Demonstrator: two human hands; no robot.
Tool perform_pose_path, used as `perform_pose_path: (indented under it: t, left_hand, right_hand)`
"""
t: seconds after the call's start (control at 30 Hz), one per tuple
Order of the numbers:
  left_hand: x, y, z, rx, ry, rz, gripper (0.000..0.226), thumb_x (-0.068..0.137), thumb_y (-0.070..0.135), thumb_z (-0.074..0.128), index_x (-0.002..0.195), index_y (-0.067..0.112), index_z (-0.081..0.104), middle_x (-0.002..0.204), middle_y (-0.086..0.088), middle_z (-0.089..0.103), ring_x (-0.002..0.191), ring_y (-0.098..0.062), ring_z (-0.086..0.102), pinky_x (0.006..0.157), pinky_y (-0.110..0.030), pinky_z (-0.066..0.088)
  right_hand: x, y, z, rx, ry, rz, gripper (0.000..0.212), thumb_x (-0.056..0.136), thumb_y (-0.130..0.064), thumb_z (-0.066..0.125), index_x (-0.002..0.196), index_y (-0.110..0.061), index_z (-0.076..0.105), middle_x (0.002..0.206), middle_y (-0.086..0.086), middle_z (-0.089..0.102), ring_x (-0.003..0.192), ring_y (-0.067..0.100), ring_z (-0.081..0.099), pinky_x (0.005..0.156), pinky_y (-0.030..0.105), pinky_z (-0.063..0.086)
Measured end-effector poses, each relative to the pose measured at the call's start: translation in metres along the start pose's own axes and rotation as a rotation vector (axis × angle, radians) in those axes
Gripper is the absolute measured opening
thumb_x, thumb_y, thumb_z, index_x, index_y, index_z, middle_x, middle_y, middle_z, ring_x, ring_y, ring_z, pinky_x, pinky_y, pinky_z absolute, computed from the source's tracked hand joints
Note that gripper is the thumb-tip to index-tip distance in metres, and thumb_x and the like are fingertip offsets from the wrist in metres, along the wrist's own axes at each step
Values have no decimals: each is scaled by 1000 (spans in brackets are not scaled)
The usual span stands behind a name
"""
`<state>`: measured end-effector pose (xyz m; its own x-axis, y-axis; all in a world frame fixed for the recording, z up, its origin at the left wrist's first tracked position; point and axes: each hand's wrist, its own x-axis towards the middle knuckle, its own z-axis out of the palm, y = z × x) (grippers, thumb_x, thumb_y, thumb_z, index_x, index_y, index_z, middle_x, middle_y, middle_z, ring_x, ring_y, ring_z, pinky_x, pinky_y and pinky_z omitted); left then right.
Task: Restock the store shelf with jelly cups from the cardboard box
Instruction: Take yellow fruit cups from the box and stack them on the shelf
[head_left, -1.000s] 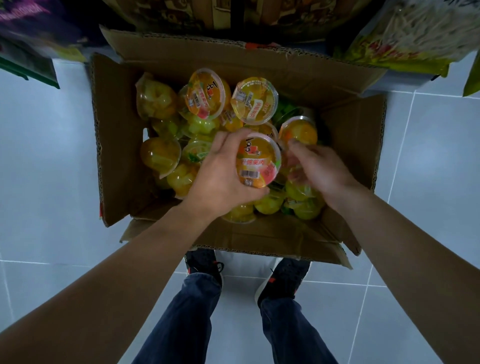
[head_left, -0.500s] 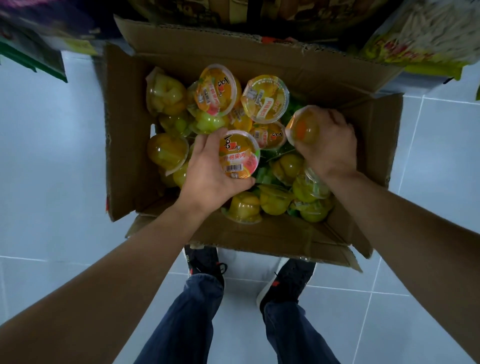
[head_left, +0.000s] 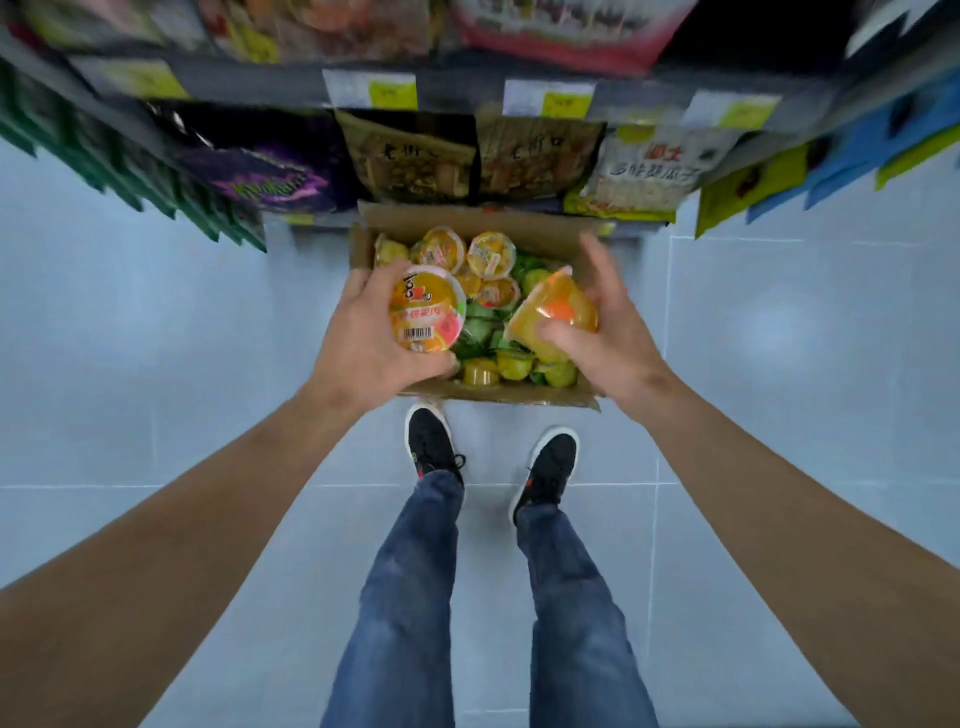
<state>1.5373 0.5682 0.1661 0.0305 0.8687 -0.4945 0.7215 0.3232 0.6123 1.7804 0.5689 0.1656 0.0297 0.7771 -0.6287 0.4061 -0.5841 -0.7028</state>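
The store shelf (head_left: 467, 88) fills the twelve o'clock edge, its rail carrying blurred yellow price tags (head_left: 392, 93) that cannot be read; hung below are snack bags (head_left: 415, 156), one pale bag (head_left: 649, 166) printed with red and dark Chinese characters too smeared to make out. At its foot the cardboard box (head_left: 498, 396) sits open on the tiled floor, heaped with yellow and green jelly cups (head_left: 491, 254). Each hand holds one above it. The left hand (head_left: 363, 332), at nine o'clock of the box, wraps its grip round an orange jelly cup (head_left: 426, 309), foil lid up, showing a red logo, Chinese lettering and a barcode. The right hand (head_left: 602, 322), at three o'clock, pinches a tilted yellow jelly cup (head_left: 558, 309) between thumb and loosely spread fingers. These look light, thin-walled, smooth plastic, likely slippery and dentable; holding the side wall beneath the stiffer rim seems safest, sparing the peelable film.
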Motion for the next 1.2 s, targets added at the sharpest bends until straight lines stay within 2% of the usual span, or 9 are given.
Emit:
perform_pose_path:
  t: [0.1, 0.2, 0.37, 0.5, 0.63, 0.8, 0.97, 1.03, 1.2]
  left_hand:
    - [-40, 37, -58, 43, 6, 40, 102, 58, 29, 95, 145, 20, 41, 129, -1, 41, 107, -8, 42, 96, -17, 34]
    - [-81, 71, -102, 77, 72, 86, 101, 59, 27, 94, 145, 19, 42, 130, -2, 42, 112, -12, 45, 93, -17, 34]
    - [-151, 127, -138, 76, 171, 159, 104, 59, 31, 93, 147, 19, 40, 126, 1, 41, 115, -15, 45, 94, -21, 36]
    - [-207, 179, -155, 68, 232, 232, 103, 62, 35, 92, 148, 21, 38, 123, 7, 37, 110, -7, 39, 94, -21, 35]
    - [-256, 228, -175, 78, 273, 308, 104, 62, 41, 91, 149, 23, 37, 127, 5, 40, 118, -12, 43, 95, -25, 37]
    - [-313, 290, -214, 131, 318, 388, 102, 67, 52, 86, 150, 25, 35, 136, 5, 42, 122, -14, 43, 98, -29, 38]
    - [-352, 352, -256, 149, 396, 535, 98, 67, 52, 85, 149, 29, 36, 129, 12, 42, 118, -10, 44, 92, -27, 37]
    - [-362, 376, -274, 155, 430, 597, 98, 66, 50, 86, 148, 29, 37, 128, 15, 43, 118, -7, 43, 93, -26, 38]
    - [-360, 430, -325, 171, 560, 703, 98, 65, 53, 86, 148, 28, 40, 126, 12, 45, 118, -9, 46, 100, -32, 43]
  right_hand:
    - [-54, -51, -18, 72, -65, -10, 76, 64, -46, 66, 131, -68, 38, 139, -8, 41, 126, 15, 47, 103, 50, 47]
    - [-102, -93, -33, 57, 11, -153, 65, 64, -43, 72, 122, -61, 49, 128, -4, 50, 115, 13, 54, 99, 47, 51]
    - [-177, -139, -58, 97, 177, -379, 65, 63, -39, 84, 120, -49, 55, 118, -10, 59, 102, 16, 65, 85, 43, 58]
    - [-239, -168, -86, 84, 258, -541, 62, 68, -31, 85, 122, -39, 55, 111, -23, 60, 100, 0, 62, 81, 27, 57]
    - [-290, -189, -123, 54, 312, -674, 60, 70, -31, 85, 121, -39, 54, 110, -23, 60, 100, -7, 58, 78, 11, 48]
    - [-341, -217, -184, 55, 378, -783, 61, 71, -28, 86, 123, -37, 55, 112, -18, 62, 100, -3, 59, 75, 12, 49]
    - [-378, -268, -242, 25, 477, -948, 62, 69, -24, 88, 121, -36, 56, 112, -17, 62, 102, 2, 61, 79, 11, 49]
    - [-388, -293, -261, 43, 486, -1002, 64, 69, -21, 88, 122, -36, 56, 112, -14, 64, 101, 3, 63, 82, 18, 53]
    - [-401, -366, -293, 33, 532, -1144, 64, 67, -22, 88, 123, -31, 57, 110, -15, 66, 97, -3, 63, 86, 19, 52]
